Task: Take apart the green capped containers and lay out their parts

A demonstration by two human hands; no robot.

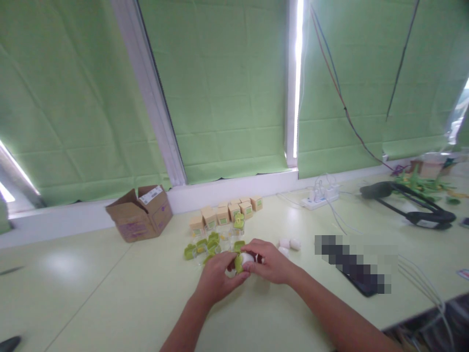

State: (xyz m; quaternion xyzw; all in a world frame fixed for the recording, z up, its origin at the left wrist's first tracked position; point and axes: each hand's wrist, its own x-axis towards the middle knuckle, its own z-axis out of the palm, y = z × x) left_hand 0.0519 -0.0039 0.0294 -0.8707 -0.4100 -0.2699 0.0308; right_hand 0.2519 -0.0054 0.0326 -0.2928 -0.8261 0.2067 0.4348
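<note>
Near the front middle of the table my two hands meet. My left hand (216, 281) is closed round a small green plastic piece (239, 264); its far side is hidden by the fingers. Pressed against it is a white egg-shaped piece (247, 258), held by the fingers and thumb of my right hand (271, 262). Whether the two are joined I cannot tell. Just beyond lie several green flower-shaped pieces (202, 245) among clear plastic ones. To the right of my right hand, 3 whitish egg-shaped pieces (295, 244) rest close together.
Several small tan boxes (223, 216) stand behind the green pieces. An open cardboard box (146, 220) is at the back left. Farther right are a white power strip (320, 197) with cables, a dark phone-like slab (366, 288), partly blurred out, and a black band-shaped device (421, 205).
</note>
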